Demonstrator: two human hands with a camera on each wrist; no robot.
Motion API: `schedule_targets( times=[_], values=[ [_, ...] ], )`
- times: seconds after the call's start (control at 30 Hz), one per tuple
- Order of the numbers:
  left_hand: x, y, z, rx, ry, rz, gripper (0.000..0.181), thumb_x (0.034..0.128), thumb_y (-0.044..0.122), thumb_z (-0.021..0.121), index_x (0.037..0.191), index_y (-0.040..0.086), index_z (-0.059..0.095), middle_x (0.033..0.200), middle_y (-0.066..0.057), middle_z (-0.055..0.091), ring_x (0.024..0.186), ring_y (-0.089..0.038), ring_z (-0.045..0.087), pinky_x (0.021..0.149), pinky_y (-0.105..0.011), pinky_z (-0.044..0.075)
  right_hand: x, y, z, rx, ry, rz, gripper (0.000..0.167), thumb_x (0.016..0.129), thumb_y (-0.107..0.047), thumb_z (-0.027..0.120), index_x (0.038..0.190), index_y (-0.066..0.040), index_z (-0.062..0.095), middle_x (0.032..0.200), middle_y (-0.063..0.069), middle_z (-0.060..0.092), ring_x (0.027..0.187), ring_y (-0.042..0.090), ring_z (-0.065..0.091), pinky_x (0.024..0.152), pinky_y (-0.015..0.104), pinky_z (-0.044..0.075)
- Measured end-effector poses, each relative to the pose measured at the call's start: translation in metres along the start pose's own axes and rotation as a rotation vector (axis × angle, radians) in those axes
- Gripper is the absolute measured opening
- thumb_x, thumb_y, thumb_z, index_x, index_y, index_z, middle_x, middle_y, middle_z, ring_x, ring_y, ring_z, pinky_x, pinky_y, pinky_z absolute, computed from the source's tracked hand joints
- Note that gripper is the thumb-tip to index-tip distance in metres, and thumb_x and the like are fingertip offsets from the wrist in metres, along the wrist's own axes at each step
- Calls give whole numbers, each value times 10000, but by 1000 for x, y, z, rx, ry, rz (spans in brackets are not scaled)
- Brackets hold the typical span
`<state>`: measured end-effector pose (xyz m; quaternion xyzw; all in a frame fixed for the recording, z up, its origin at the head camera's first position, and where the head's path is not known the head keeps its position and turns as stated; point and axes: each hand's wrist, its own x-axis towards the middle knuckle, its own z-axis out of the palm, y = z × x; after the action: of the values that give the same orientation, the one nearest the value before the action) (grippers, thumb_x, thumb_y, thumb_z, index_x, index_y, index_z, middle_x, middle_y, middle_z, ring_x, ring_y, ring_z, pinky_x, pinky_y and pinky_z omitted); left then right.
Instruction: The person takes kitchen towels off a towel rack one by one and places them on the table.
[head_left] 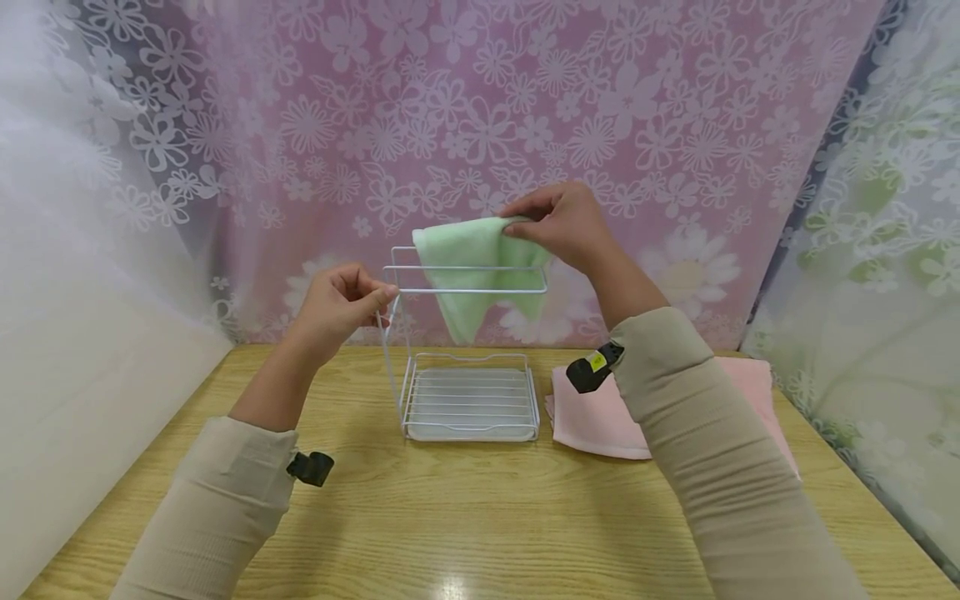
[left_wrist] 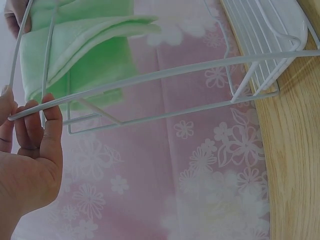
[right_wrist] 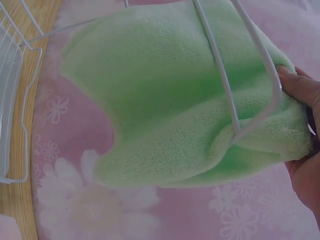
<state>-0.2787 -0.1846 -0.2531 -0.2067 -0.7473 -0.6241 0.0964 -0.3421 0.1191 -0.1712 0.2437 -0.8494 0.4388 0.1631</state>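
A white wire rack (head_left: 472,291) stands upright on the table, with open bars at the top and a shallow basket with a tray (head_left: 472,404) at its base. My left hand (head_left: 333,308) pinches the upper left front corner of the rack between thumb and fingers. A light green towel (head_left: 459,248) hangs at the top, covering most of the rearmost bar and falling behind the two nearer bars. My right hand (head_left: 562,223) pinches the towel's upper right part. In the right wrist view, the fuzzy towel (right_wrist: 150,65) shows folded layers behind the bars.
A folded pink towel (head_left: 596,417) lies on the wooden table (head_left: 450,508) right of the rack, partly hidden by my right forearm. A pink flowered curtain (head_left: 450,108) hangs behind the table, with a white sheet (head_left: 90,333) at the left.
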Motion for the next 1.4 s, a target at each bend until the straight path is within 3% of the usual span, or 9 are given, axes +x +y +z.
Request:
schedule_targets(
  times=[0.23,0.8,1.4],
  values=[
    [-1,-1,-1,0,0,6,199,937,143,678,845,-13,596,755,-18,656,663,-236,651,641,-298,566,-5,-4,-2,3,14,-36,199,809,-138,820,998,-86,787,966,56,728,818,163,626,651,237,506],
    [0,0,1,-11,-1,-14,189,936,140,678,853,-10,598,770,-28,660,655,-201,651,675,-342,581,-20,-5,-14,78,87,-113,151,809,-126,818,945,-66,790,898,16,734,780,180,624,593,206,505],
    [0,-1,1,-19,-5,-16,188,933,147,683,855,-3,601,787,-62,659,655,-189,645,677,-341,580,-37,-8,-19,176,118,-227,150,789,-50,818,931,-19,782,866,16,738,730,177,663,625,217,561]
  ],
)
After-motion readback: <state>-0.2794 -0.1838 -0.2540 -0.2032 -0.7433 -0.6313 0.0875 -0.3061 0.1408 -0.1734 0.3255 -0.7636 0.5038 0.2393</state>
